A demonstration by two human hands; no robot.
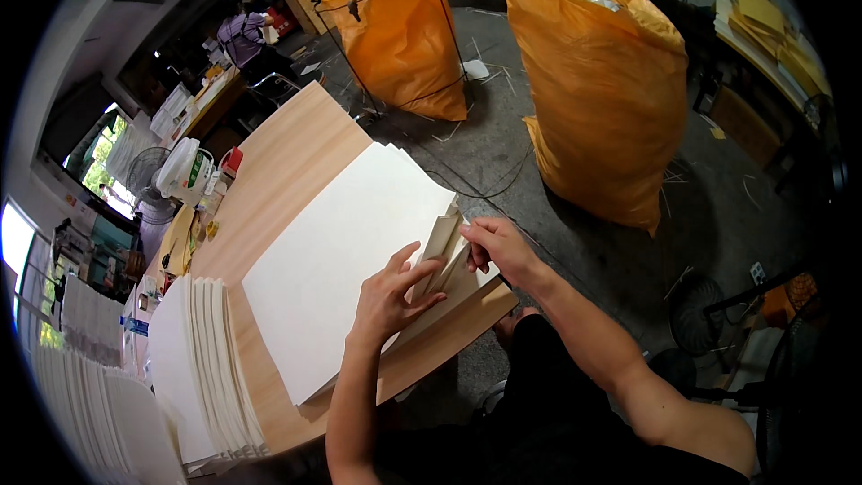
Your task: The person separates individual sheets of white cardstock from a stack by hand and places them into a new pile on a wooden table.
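Observation:
A stack of large white sheets [332,251] lies on the wooden table in front of me. At its right edge, narrow folded paper flaps [440,241] stand up from the sheets. My left hand [392,296] rests against these flaps with its fingers spread, the thumb lower than the others. My right hand [496,247] is closed in a pinch at the outer side of the flaps, its fingertips on the edge of one. How many layers it pinches is hidden behind the fingers.
The wooden table [285,139] runs away to the far left. More stacked white sheets [202,350] stand at its left side, near a white bucket [184,169]. Beyond the table stand two large orange sacks [395,45]. A person [244,40] is at the far left. A black fan [699,314] is at right.

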